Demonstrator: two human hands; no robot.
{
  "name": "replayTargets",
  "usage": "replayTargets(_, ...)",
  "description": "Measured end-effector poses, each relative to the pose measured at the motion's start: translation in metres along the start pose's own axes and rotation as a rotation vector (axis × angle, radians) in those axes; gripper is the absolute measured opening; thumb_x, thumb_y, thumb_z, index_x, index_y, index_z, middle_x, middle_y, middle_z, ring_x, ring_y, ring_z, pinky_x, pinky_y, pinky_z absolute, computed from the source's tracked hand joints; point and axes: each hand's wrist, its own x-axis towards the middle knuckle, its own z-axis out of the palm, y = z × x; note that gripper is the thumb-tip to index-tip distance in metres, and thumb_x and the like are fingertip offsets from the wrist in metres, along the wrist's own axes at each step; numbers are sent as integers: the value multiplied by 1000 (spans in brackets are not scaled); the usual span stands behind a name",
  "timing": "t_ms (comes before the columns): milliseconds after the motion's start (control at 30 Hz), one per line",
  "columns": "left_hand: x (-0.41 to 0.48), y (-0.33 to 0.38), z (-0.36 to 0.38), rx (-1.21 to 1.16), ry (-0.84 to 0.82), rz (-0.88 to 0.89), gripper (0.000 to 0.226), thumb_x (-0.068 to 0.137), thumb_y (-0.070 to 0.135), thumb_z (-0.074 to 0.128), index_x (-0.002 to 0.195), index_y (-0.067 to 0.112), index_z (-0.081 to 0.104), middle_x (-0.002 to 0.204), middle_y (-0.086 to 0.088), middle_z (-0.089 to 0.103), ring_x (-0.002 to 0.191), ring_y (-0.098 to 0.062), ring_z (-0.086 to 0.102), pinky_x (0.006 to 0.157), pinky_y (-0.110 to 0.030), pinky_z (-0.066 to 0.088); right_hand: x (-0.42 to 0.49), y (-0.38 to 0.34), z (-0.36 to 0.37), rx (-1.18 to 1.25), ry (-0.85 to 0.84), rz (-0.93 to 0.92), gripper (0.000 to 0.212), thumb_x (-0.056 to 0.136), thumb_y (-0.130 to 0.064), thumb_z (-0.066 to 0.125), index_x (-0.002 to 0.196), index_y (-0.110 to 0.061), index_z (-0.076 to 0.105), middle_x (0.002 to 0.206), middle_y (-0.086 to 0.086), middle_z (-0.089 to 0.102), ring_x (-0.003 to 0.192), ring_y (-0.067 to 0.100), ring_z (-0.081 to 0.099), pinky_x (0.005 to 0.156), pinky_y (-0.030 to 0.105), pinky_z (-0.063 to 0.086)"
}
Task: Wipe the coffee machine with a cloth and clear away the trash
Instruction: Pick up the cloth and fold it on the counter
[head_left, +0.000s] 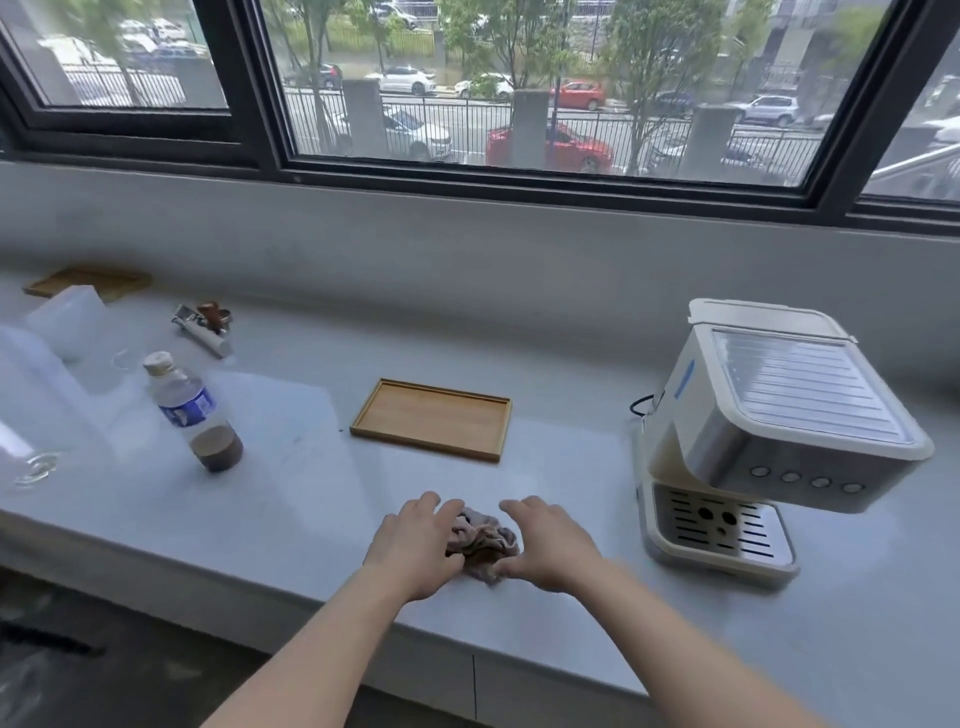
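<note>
I see the coffee machine (769, 441) standing upright on the right part of the pale grey desk (571, 457), well apart from the hands; its button panel and slotted drip tray face the near edge, and its long axis runs back toward the window (519, 83); the body is cream plastic with a brushed metal front, four round buttons and a ribbed top plate; a black cord leaves its left side; the cloth (483, 543) lies near the desk's front edge, a crumpled brownish-pink lump of soft folds with no clear long axis; my left hand (415, 545) has its fingers curled over the cloth's left side, thumb pinching in against it; my right hand (550, 545) arches at the cloth's right side, fingers bent, thumb pressed to its near corner; beyond the cloth sits a flat rectangular wooden tray (431, 420), long side across the desk; to the left stands a clear plastic bottle (195, 413), blue label, brown liquid in the bottom
</note>
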Motion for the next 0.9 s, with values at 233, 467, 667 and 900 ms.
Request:
replayTargets(233, 37, -24, 3, -33, -108, 93, 59, 83, 43, 53, 138, 32, 36, 134, -1, 45, 118, -25, 50, 91, -41, 47, 30, -1, 18, -10, -62, 44, 99, 65, -47, 79, 148, -37, 26, 140, -5, 41, 124, 26, 42, 89, 40, 49)
replayTargets(467, 66, -52, 6, -37, -188, 258, 56, 80, 42, 57, 133, 31, 41, 125, 0, 48, 113, -25, 52, 86, -42, 50, 43, -20, 32, -45, -69, 132, 97, 65, -38, 78, 147, -40, 25, 142, -5, 41, 123, 25, 42, 92, 41, 49)
replayTargets(667, 74, -60, 12, -40, -247, 402, 45, 81, 40, 56, 124, 31, 45, 111, 0, 51, 100, -23, 57, 78, -39, 50, 42, -37, 41, -34, -52, 180, 76, 74, -19, 68, 137, -42, 31, 130, -3, 45, 115, 26, 43, 86, 44, 51)
replayTargets(900, 86, -56, 16, -32, -231, 454, 31, 81, 32, 54, 111, 24, 50, 107, -1, 55, 97, -24, 58, 76, -37, 47, 43, -34, 48, -43, 43, 160, 58, 80, -6, 53, 128, -36, 42, 117, 0, 51, 105, 29, 47, 81, 41, 48)
